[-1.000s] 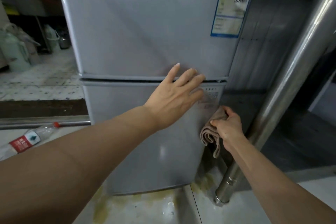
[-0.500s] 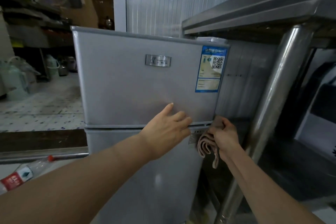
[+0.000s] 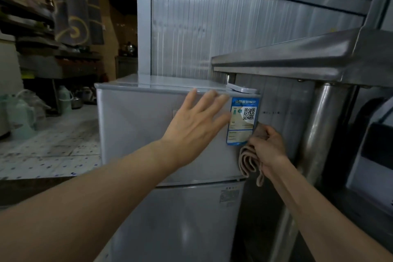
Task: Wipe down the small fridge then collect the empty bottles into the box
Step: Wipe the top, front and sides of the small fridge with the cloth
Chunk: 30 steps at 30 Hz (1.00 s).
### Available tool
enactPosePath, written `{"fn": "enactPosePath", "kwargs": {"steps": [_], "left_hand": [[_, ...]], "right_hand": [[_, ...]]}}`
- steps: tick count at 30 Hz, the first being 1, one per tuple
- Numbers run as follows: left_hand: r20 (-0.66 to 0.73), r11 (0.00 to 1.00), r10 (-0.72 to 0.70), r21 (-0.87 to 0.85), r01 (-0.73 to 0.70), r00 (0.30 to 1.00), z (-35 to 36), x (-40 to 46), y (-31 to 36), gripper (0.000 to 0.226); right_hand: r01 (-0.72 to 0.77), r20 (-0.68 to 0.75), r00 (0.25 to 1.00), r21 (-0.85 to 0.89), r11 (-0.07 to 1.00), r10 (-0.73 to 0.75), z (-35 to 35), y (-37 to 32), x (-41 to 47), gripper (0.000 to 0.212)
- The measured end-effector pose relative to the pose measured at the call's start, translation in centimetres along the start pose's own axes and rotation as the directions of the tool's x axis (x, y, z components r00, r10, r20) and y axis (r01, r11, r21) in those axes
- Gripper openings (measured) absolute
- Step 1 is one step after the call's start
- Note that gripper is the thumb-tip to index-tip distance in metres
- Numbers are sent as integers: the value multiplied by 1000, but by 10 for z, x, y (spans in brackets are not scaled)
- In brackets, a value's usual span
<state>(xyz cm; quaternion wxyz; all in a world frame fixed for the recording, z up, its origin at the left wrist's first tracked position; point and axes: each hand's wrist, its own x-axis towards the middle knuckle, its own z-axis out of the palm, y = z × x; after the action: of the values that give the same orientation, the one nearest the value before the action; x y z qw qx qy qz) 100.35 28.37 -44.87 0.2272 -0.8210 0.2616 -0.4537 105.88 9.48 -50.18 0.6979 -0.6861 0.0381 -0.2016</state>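
Hands at the upper door of the small fridge.

My right hand (image 3: pixel 268 151) grips a folded beige cloth (image 3: pixel 249 161) against the fridge's (image 3: pixel 136 134) right edge, just under the blue label (image 3: pixel 243 121); my left hand (image 3: pixel 195 127) lies spread, fingers apart, over the upper door. Beyond stands a steel table (image 3: pixel 297 59), right.

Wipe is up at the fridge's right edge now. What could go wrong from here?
1. The cloth in the right hand sits at the lower corner of the blue label; rubbing there may lift or smear it.
2. The left hand presses flat on the upper door; fingerprints are likely on the wiped panel.
3. The steel table leg stands close beside the fridge, so knuckles may hit it.
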Motion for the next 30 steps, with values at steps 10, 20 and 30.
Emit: {"fn": "enactPosePath", "kwargs": {"steps": [10, 20, 30], "left_hand": [[95, 992, -92, -78, 100, 991, 6, 8, -16, 73], [29, 986, -57, -157, 61, 998, 10, 10, -26, 69], [31, 991, -109, -71, 111, 994, 20, -3, -4, 67]], "right_hand": [[140, -134, 981, -28, 990, -143, 15, -48, 5, 45], [262, -170, 944, -142, 955, -284, 26, -56, -7, 66], [275, -108, 920, -504, 819, -376, 24, -19, -36, 60]]}}
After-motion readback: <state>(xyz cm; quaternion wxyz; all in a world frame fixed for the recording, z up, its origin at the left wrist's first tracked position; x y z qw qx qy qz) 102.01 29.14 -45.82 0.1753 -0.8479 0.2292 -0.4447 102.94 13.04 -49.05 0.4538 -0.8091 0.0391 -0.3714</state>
